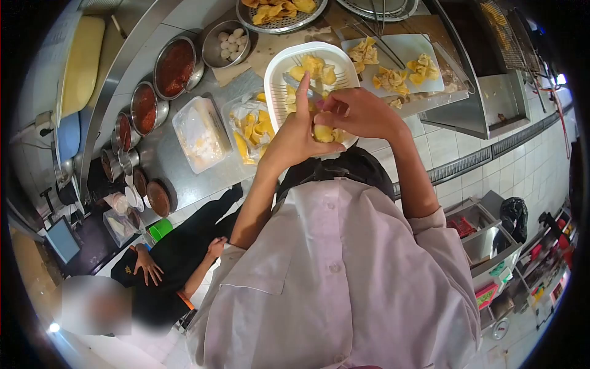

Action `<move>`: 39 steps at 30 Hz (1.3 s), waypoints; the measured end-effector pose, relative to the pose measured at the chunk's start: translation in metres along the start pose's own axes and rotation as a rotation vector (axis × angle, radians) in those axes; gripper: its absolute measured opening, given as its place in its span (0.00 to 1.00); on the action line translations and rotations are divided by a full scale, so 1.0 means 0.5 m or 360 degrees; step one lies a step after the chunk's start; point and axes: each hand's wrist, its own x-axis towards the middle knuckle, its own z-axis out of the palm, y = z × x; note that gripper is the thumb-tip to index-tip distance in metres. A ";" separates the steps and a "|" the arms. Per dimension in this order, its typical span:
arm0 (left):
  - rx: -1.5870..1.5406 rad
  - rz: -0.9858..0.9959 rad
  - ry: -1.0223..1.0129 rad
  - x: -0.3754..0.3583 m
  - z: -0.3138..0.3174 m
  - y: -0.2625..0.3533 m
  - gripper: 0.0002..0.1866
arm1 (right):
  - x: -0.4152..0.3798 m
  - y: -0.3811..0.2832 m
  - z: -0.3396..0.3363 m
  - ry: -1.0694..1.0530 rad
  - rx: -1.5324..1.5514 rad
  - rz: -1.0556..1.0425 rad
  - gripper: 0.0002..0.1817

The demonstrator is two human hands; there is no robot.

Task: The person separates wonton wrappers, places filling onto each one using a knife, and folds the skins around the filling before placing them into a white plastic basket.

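Over the white basket [275, 77], both of my hands are at one yellow wonton [323, 133]. The wonton lies between the thumb and fingers of my left hand [296, 138], whose index finger points up, away from me. My right hand [365, 115] is closed from the other side, its bent fingertips pinching at the wonton's top. The hands partly cover it. Inside the basket, beyond my fingers, are other folded yellow wontons [314, 69]. To the left of the basket, a clear container holds yellow wrapper pieces [255, 128].
Fried wontons [393, 80] sit on a white board [424, 44] at the right, with tongs [387, 52]. A lidded plastic box [200, 135], a bowl of white balls [225, 46] and several pots of red sauce [175, 66] stand left. A co-worker [166, 270] stands at lower left.
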 end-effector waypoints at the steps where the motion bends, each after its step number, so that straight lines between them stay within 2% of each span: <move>1: 0.0057 -0.0024 0.0032 0.010 0.011 0.001 0.77 | 0.003 0.008 -0.008 -0.0010 -0.0106 -0.0043 0.15; 2: -0.0072 -0.0083 0.0043 0.021 0.022 -0.001 0.79 | 0.006 0.012 -0.014 -0.0023 -0.0209 -0.0087 0.14; 5: -0.0108 -0.0064 0.0065 0.039 0.044 -0.017 0.80 | 0.024 -0.012 -0.061 -0.0231 0.0226 0.0172 0.13; 8: -0.0230 0.0130 0.0095 0.049 0.067 -0.051 0.80 | 0.049 0.008 -0.083 -0.0466 0.0574 0.0250 0.13; 12: -0.0566 -0.0060 0.0012 0.044 0.059 -0.063 0.78 | 0.072 0.045 -0.106 -0.0802 0.0478 0.0002 0.14; 18: -0.0775 -0.0242 -0.0119 0.029 0.044 -0.042 0.69 | 0.100 0.062 -0.129 -0.1246 0.0690 0.0097 0.13; 21: -0.0708 -0.0230 -0.0240 0.033 0.028 -0.024 0.65 | 0.110 0.060 -0.142 -0.1251 0.0648 -0.0025 0.13; 24: -0.0548 -0.0119 -0.0307 0.041 0.030 -0.016 0.64 | 0.115 0.068 -0.137 -0.1083 0.0556 -0.0098 0.13; 27: -0.0431 -0.0059 -0.0325 0.049 0.041 -0.025 0.63 | 0.123 0.058 -0.133 -0.1102 0.0499 0.0140 0.12; 30: -0.0539 -0.0076 -0.0302 0.056 0.046 -0.020 0.61 | 0.138 0.087 -0.116 -0.1093 0.0527 0.0031 0.10; 32: -0.0741 -0.0176 -0.0304 0.054 0.042 -0.013 0.59 | 0.127 0.081 -0.116 -0.0788 0.0551 0.0080 0.11; 35: -0.0863 -0.0331 0.0025 0.053 0.055 -0.053 0.57 | 0.111 0.093 -0.113 -0.0414 0.0657 0.0138 0.14; 36: -0.0822 -0.0270 0.0181 0.052 0.065 -0.079 0.51 | 0.104 0.104 -0.111 -0.0303 0.0703 0.0154 0.15; 39: -0.1549 -0.0396 0.0445 0.054 0.078 -0.071 0.42 | 0.060 0.140 -0.092 -0.0253 0.1132 0.0008 0.21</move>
